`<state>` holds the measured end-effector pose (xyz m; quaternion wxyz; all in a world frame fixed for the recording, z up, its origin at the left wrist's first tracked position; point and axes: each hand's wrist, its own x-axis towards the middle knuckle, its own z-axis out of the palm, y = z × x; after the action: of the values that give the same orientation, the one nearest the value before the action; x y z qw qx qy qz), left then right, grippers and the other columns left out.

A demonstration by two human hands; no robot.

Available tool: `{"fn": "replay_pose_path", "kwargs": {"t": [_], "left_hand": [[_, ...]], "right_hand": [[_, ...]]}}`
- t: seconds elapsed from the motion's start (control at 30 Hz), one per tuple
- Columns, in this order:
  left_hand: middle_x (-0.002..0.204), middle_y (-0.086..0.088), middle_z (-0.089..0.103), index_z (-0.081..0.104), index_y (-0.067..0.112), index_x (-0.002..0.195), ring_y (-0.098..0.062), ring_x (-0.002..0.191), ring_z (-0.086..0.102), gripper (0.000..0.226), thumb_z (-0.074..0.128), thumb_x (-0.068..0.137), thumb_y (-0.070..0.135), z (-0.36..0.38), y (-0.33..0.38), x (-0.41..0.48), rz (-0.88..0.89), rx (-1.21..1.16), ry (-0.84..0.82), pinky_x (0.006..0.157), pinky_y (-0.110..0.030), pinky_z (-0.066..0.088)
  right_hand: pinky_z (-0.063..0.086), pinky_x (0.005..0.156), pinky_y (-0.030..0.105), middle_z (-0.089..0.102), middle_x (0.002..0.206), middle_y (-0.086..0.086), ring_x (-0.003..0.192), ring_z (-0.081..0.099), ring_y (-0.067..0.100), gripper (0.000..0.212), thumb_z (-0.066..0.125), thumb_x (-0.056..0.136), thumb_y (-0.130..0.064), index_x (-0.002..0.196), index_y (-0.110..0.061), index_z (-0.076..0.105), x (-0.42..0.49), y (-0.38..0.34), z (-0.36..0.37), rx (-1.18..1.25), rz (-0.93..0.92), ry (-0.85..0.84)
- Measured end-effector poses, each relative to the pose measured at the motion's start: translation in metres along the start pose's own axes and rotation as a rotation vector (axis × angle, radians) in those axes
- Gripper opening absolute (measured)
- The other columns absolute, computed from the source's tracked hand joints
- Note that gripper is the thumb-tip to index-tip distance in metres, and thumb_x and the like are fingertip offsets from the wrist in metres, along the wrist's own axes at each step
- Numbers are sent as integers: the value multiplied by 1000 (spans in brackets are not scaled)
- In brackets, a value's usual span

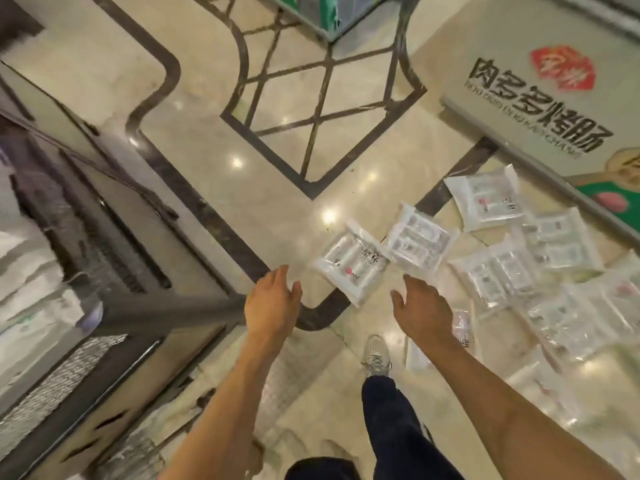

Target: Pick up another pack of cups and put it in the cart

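Both my arms reach forward and down over a polished beige floor. My left hand (272, 304) hangs with relaxed fingers and holds nothing. My right hand (424, 311) is likewise relaxed and holds nothing. Between and just beyond them lies a white plastic packet (351, 266) flat on the floor, closest to both hands and touched by neither. Several more white packets lie scattered to the right, among them one (419, 242) beside it and one (488, 202) farther back.
A chest freezer (62, 258) with a dark frame stands at the left. A white display case (540, 98) with black lettering and a red logo stands at the upper right. My leg and pale shoe (377, 353) are below the hands. Dark inlay lines cross the floor.
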<state>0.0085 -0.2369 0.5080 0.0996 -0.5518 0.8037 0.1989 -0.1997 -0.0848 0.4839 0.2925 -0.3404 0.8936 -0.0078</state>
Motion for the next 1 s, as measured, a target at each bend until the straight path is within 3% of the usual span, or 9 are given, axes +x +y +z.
{"fn": "replay_pose_path", "kwargs": {"t": [0.17,0.33,0.53,0.63,0.73,0.8,0.87,0.93,1.0], "left_hand": [[146,-5,54,44,19,148,-30,131,52,50,36,105,43,88,9,126,55,163,-133,111,-47,40],[148,-7,52,41,17,150,-30,134,50,53,36,105,45,237,5,242,175,308,-211,114,-45,33],[131,-6,61,52,14,136,-28,120,57,50,35,104,48,419,-36,362,253,509,-263,101,-41,39],[124,-10,64,54,9,130,-31,116,59,57,36,102,55,484,-62,416,265,555,-206,98,-44,41],[128,-12,62,49,8,134,-32,116,59,80,33,93,74,529,-77,461,260,589,-206,95,-45,41],[130,-12,60,43,10,138,-33,117,59,93,31,84,86,550,-83,478,244,509,-272,94,-46,42],[129,-10,58,40,14,139,-34,118,58,99,40,76,91,562,-91,486,161,185,-401,94,-46,45],[129,-6,54,40,15,139,-28,118,55,98,58,72,84,565,-95,483,47,-173,-461,87,-38,43],[131,-2,49,35,15,143,-22,114,51,94,73,75,68,562,-95,472,-50,-332,-485,82,-32,38]], "right_hand": [[47,91,39,62,129,7,117,59,29,45,43,102,-43,137,-15,51,112,25,70,-29,84,-87],[45,96,40,60,132,7,121,56,28,46,42,102,-44,137,-15,49,225,49,198,12,141,-134],[34,74,36,64,114,6,108,60,29,40,42,101,-47,124,-15,49,331,71,368,37,241,-160],[41,81,38,63,120,8,113,59,29,53,40,100,-55,132,-13,45,371,77,441,89,325,-161],[43,94,43,60,132,12,123,56,33,79,37,97,-65,152,-8,28,399,82,490,194,387,-131],[43,98,46,59,135,14,125,55,36,89,38,94,-70,155,-8,19,408,82,509,289,441,-124],[43,100,48,55,140,16,127,54,39,91,46,92,-69,154,-10,16,414,79,521,486,517,-122],[45,97,43,54,138,15,125,54,36,88,59,89,-63,149,-7,25,417,75,528,767,602,-91],[42,80,32,59,117,10,106,59,30,77,69,84,-59,129,-3,42,420,75,531,910,672,-64]]}}
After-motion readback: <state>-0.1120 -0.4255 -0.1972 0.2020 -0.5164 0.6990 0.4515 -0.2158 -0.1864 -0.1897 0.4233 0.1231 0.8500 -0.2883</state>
